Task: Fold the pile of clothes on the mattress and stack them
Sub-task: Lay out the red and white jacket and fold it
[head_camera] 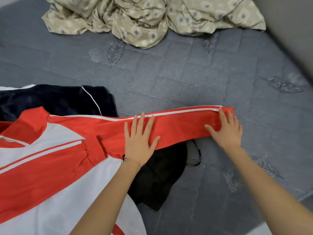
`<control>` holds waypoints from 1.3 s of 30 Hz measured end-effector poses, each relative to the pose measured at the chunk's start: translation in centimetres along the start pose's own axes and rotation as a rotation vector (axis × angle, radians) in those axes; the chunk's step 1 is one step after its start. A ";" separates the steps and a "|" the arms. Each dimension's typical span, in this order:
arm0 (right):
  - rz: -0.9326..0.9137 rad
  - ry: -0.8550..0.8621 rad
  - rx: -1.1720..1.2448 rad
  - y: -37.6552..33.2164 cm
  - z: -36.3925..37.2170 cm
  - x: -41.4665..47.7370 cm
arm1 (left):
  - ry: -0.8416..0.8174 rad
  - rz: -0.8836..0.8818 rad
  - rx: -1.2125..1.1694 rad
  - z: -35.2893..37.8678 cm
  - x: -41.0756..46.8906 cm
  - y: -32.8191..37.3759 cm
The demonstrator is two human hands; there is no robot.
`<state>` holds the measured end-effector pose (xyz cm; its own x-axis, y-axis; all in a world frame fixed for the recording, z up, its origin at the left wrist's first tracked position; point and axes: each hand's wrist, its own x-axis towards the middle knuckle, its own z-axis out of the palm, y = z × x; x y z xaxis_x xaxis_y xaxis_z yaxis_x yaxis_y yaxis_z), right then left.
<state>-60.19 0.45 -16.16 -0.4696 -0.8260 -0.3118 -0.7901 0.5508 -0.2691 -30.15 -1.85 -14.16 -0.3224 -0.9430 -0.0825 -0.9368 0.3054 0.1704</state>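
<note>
- Pressing down with straight, spread fingers, the left hand (140, 141) and right hand (227, 129) pinned the red sleeve (177, 126) at the middle of the mattress (186, 73).
- The jacket body (50, 167) was cut off at the left, half-hiding a black garment (157, 175).

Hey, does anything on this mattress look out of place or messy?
A black garment lies bunched under the red sleeve that the left hand and right hand press flat. A patterned sheet sits crumpled at the far end of the mattress.

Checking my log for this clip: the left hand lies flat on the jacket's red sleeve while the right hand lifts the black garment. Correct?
Not quite. The head view shows the right hand also flat on the red sleeve, near its cuff; the left hand lies flat as stated.
</note>
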 end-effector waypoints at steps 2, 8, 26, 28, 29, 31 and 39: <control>0.080 -0.097 -0.012 1.3 0.0 1.3 | -0.031 -0.036 -0.002 0.6 0.0 -0.1; 0.245 -0.068 0.216 2.1 0.8 3.1 | -0.026 -0.084 -0.011 0.7 -0.7 -1.4; -0.136 0.064 0.867 -24.0 1.7 -12.3 | -0.075 -0.306 -1.153 -7.5 -4.4 -6.2; -0.189 -0.012 0.889 -27.2 2.2 -16.1 | -0.058 -0.437 -1.364 -9.3 -5.6 -8.3; -0.212 -0.057 0.909 -28.7 2.4 -18.0 | -0.034 -0.499 -1.445 -10.1 -6.3 -9.5; -0.283 -0.132 0.915 -31.1 3.1 -21.1 | 0.009 -0.615 -1.549 -11.5 -7.6 -11.9; -0.441 -0.127 0.767 -34.0 5.7 -26.3 | 0.158 -0.794 -1.484 -12.2 -12.3 -19.3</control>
<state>-18.72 4.12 -4.06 -0.1023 -0.9872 -0.1225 -0.3859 0.1529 -0.9098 -6.46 2.28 -4.44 0.2334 -0.8226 -0.5186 0.1065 -0.5085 0.8545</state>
